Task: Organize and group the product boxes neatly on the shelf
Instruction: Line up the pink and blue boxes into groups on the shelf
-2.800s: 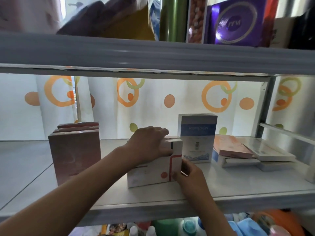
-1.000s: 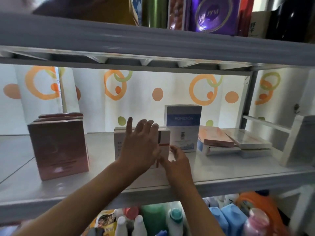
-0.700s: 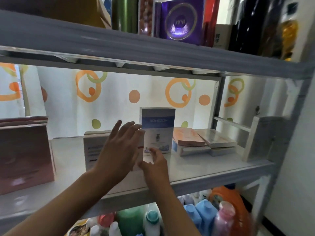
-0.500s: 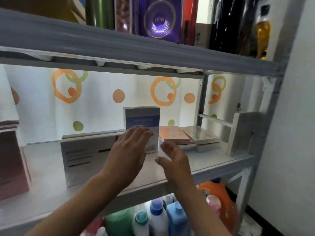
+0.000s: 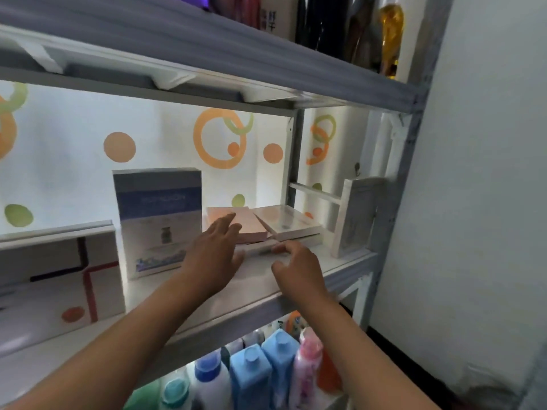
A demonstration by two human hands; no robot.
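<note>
On the white shelf point(image 5: 254, 288) a white box with red and dark lines point(image 5: 59, 279) stands at the left. A tall blue and white box point(image 5: 159, 220) stands upright beside it. Further right lies a flat stack: a pink box point(image 5: 251, 223) and a clear-topped box point(image 5: 285, 221) on white boxes. My left hand point(image 5: 214, 251) is open, fingers spread, reaching over the pink box's near edge. My right hand point(image 5: 297, 266) is open just in front of the stack's lower box. Neither hand holds anything.
A white box point(image 5: 353, 217) leans upright against the shelf's right post. The upper shelf point(image 5: 266, 57) carries bottles and boxes. Below, several blue, pink and orange bottles point(image 5: 266, 368) stand. A white wall point(image 5: 485, 202) closes the right side.
Both hands have left the white box with red lines and moved right, past the blue and white box, to the flat stack. The view has swung right.
</note>
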